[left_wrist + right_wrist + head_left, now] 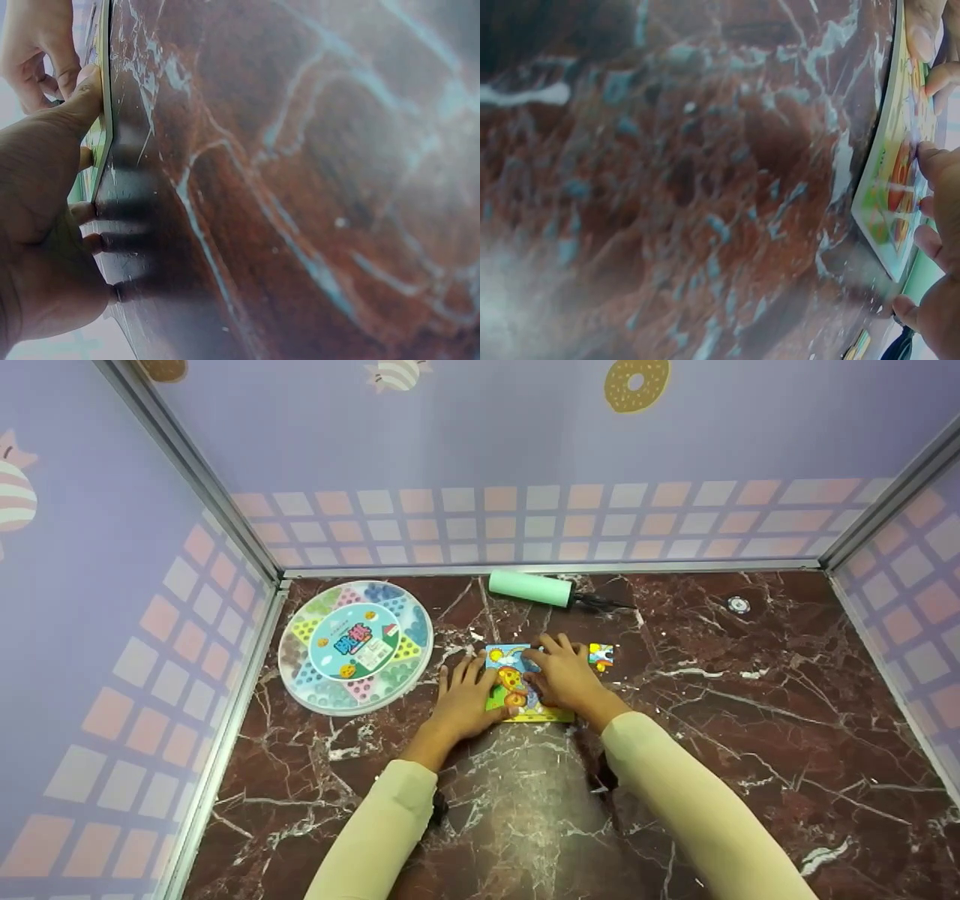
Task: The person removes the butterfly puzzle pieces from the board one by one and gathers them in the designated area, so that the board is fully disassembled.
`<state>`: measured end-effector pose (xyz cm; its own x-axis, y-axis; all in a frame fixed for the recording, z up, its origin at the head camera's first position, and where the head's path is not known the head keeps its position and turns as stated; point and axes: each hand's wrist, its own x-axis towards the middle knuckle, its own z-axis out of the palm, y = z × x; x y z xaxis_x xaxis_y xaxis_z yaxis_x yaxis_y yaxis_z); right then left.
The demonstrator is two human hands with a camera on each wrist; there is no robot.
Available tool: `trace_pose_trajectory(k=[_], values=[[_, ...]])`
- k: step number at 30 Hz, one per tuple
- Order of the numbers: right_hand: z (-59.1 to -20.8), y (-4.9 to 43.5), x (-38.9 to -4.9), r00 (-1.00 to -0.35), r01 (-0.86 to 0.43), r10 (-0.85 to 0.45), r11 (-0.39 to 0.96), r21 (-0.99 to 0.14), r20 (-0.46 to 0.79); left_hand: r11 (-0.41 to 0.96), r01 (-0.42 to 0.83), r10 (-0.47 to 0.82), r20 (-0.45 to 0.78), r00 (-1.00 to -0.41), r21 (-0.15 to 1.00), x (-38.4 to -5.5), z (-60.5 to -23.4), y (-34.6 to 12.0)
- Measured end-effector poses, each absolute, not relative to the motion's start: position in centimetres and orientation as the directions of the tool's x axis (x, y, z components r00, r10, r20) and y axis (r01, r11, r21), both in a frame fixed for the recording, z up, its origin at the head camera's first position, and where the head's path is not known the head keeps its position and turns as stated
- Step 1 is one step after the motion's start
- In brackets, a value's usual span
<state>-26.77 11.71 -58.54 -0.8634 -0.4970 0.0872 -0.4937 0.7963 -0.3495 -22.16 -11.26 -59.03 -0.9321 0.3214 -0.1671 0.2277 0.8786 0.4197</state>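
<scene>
A small colourful jigsaw puzzle (517,701), printed with a sun and a pizza slice, lies flat on the marbled surface. My left hand (466,703) rests along its left side, fingers spread and thumb on the lower edge. From the right, my right hand (566,675) reaches over the upper part, its bent fingertips touching the picture and hiding that area. In the right wrist view, those fingertips meet the face of the puzzle (881,199). Just right of the puzzle lies a loose jigsaw piece (601,655).
At the left stands a round clear case (341,701) with star-pattern compartments of marbles. A mint-green hand pump (529,588) with a black nozzle lies behind the puzzle. A small round disc (739,604) is at the back right. Patterned panels (525,450) wall the sides and back.
</scene>
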Motion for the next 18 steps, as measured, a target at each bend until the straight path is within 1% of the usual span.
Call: trace_pose_trajectory(k=[2, 6, 18], values=[[-58.4, 11.5, -26.7, -0.862, -0.496, -0.499, 0.795, -0.350, 0.087, 0.891, 0.228, 0.315, -0.173, -0.933, 0.392, -21.9, -58.5, -11.1], [-58.0, 11.2, -26.6, -0.860, -0.498, -0.504, 0.797, -0.340, 0.080, 0.895, 0.228, 0.313, -0.176, -0.933, 0.383, -21.9, -58.4, -11.1], [-57.8, 10.5, -26.8, -0.882, -0.456, -0.469, 0.827, -0.329, 0.043, 0.888, 0.230, 0.320, -0.177, -0.931, 0.398, -22.0, -58.5, -11.2]])
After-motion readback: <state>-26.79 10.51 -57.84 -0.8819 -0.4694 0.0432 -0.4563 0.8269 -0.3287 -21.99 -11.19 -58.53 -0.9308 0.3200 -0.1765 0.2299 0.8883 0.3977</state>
